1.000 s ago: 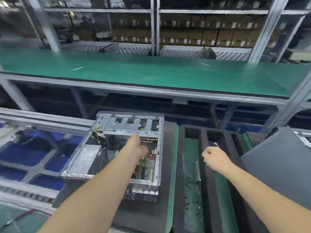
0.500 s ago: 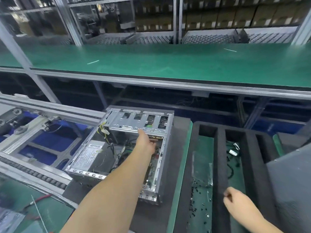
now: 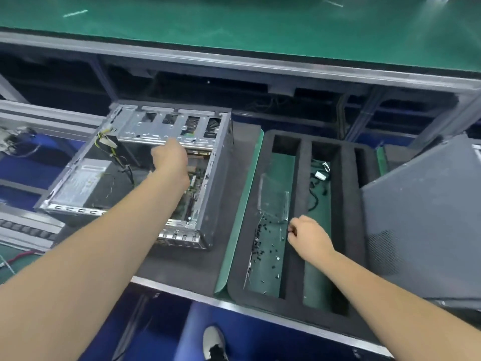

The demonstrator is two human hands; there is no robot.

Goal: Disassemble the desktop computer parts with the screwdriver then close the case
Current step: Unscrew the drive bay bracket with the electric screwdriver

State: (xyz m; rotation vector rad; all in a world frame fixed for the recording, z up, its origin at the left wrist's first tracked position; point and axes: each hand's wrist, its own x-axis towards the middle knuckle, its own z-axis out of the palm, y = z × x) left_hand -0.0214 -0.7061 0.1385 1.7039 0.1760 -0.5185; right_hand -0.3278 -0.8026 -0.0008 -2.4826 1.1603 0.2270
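Observation:
The open desktop case lies on its side on a dark mat. It has a silver drive cage at the back and a power supply at the left. My left hand reaches inside just below the drive cage, over the motherboard, and its fingers are hidden. My right hand hovers over the black foam tray with its fingers curled and fingertips together. I cannot tell whether anything is pinched between them. Several small black screws lie in the tray's left slot. No screwdriver is in view.
The grey side panel leans at the right of the tray. Loose cables lie in the tray's middle slot and a clear plastic piece in the left slot. A green bench runs behind. A shoe shows below the table edge.
The view has tilted down. My right hand drew back from the tray's far end to the near part by the screws. My left hand stays inside the case.

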